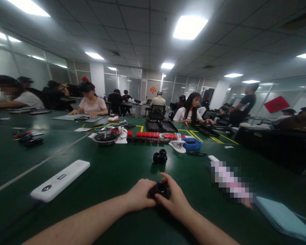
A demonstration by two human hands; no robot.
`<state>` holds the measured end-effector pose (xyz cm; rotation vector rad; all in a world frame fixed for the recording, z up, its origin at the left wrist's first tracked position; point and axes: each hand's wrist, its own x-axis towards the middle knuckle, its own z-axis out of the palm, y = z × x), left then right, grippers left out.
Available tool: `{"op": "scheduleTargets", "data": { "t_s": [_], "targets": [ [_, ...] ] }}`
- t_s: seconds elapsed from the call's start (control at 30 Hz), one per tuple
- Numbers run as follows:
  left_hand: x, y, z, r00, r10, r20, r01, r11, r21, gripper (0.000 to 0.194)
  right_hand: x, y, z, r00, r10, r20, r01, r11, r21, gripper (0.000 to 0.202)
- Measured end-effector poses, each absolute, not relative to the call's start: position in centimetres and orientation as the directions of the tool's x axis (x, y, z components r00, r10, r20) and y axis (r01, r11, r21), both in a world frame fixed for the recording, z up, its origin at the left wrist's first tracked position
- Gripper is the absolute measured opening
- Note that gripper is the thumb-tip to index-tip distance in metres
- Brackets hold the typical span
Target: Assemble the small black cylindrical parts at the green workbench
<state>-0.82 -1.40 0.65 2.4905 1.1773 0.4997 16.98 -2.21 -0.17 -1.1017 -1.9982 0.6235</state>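
Observation:
In the head view, a small glossy black cylindrical part [160, 187] with a round opening on top sits between my two hands, low over the green table. My left hand [141, 194] is closed on its left side, with the fingertips partly hidden behind it. My right hand [176, 197] grips the other side, thumb in front and fingers curved around the back. Just beyond my hands, a small cluster of similar black parts [160, 157] stands on the table, one resting behind or on top of the others.
A white elongated device [60, 180] with a cable lies left. On the right are a pale blue flat case [283, 216] and a blurred pink item [231, 178]. Farther back stand a metal bowl [105, 139], red strips [148, 134], a blue bin [193, 144] and black trays [161, 125]. Several people sit beyond.

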Motion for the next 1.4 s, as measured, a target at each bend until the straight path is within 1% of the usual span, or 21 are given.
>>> {"op": "scheduleTargets", "data": {
  "t_s": [0.13, 0.3, 0.4, 0.47, 0.53, 0.63, 0.7, 0.83, 0.97, 1.1, 1.27, 1.4],
  "targets": [
    [-0.86, -1.46, 0.73, 0.594, 0.785, 0.174, 0.663, -0.6, 0.447, 0.02, 17.15, -2.33, 0.14, -0.383, 0.83, 0.405, 0.454, 0.551, -0.7, 0.059],
    [-0.94, -1.35, 0.57, 0.593, 0.784, 0.182, 0.661, -0.603, 0.446, 0.024, 17.27, -2.7, 0.34, -0.462, 0.792, 0.399, 0.417, 0.591, -0.69, 0.07],
    [-0.96, -1.2, 0.39, 0.598, 0.779, 0.189, 0.656, -0.611, 0.443, 0.024, 17.19, -2.64, 0.15, -0.441, 0.813, 0.381, 0.451, 0.568, -0.689, 0.075],
    [-0.96, -1.12, 0.26, 0.6, 0.776, 0.194, 0.654, -0.616, 0.439, 0.023, 17.07, -2.48, -0.04, -0.4, 0.838, 0.372, 0.477, 0.537, -0.696, 0.073],
    [-0.95, -1.09, 0.15, 0.602, 0.774, 0.196, 0.654, -0.618, 0.437, 0.021, 16.94, -2.33, -0.18, -0.373, 0.849, 0.373, 0.482, 0.521, -0.704, 0.065],
    [-0.93, -1.12, 0.11, 0.604, 0.772, 0.198, 0.649, -0.621, 0.44, 0.019, 16.85, -2.27, -0.2, -0.359, 0.849, 0.388, 0.47, 0.524, -0.71, 0.055],
    [-0.9, -1.2, 0.21, 0.606, 0.77, 0.201, 0.643, -0.623, 0.445, 0.019, 16.9, -2.3, -0.14, -0.358, 0.843, 0.401, 0.456, 0.533, -0.713, 0.053],
    [-0.86, -1.44, 0.58, 0.607, 0.769, 0.2, 0.638, -0.622, 0.454, 0.02, 17.14, -2.4, -0.17, -0.385, 0.82, 0.423, 0.419, 0.564, -0.712, 0.053],
    [-0.87, -1.52, 0.75, 0.604, 0.774, 0.191, 0.644, -0.615, 0.456, 0.02, 17.22, -2.54, -0.27, -0.437, 0.794, 0.423, 0.393, 0.592, -0.704, 0.061],
    [-0.89, -1.35, 0.56, 0.599, 0.78, 0.183, 0.656, -0.608, 0.447, 0.02, 17.11, -2.53, -0.12, -0.422, 0.814, 0.399, 0.441, 0.569, -0.694, 0.068],
    [-0.94, -1.21, 0.25, 0.595, 0.783, 0.18, 0.664, -0.605, 0.439, 0.021, 16.95, -2.21, -0.22, -0.337, 0.863, 0.376, 0.501, 0.503, -0.705, 0.061],
    [-0.98, -1.16, 0.16, 0.596, 0.781, 0.189, 0.662, -0.611, 0.434, 0.021, 16.9, -2.14, -0.32, -0.336, 0.862, 0.381, 0.489, 0.505, -0.711, 0.053]
  ]
}}
